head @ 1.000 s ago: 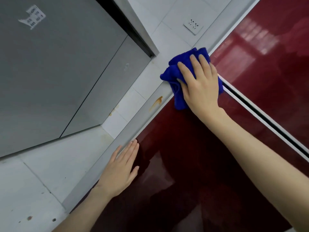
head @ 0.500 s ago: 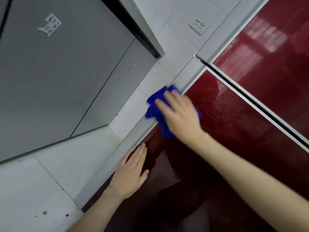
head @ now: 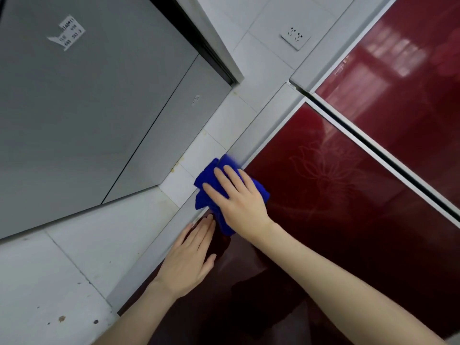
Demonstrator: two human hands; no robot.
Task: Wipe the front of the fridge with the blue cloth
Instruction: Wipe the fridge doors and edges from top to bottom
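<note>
Blue cloth point(head: 207, 181) under right hand point(head: 240, 201) spread fingers point(head: 225, 175), pressed on fridge point(head: 348, 195) edge

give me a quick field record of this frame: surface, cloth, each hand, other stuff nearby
surface: glossy red fridge door with a faint flower pattern
cloth: blue cloth, bunched, at the door's grey left edge
right hand: pressed flat on the cloth, fingers spread
left hand: flat on the door just below the cloth, holding nothing
door gap: dark seam between two red panels
nearby: white wall socket; grey cabinet with a torn label
</note>
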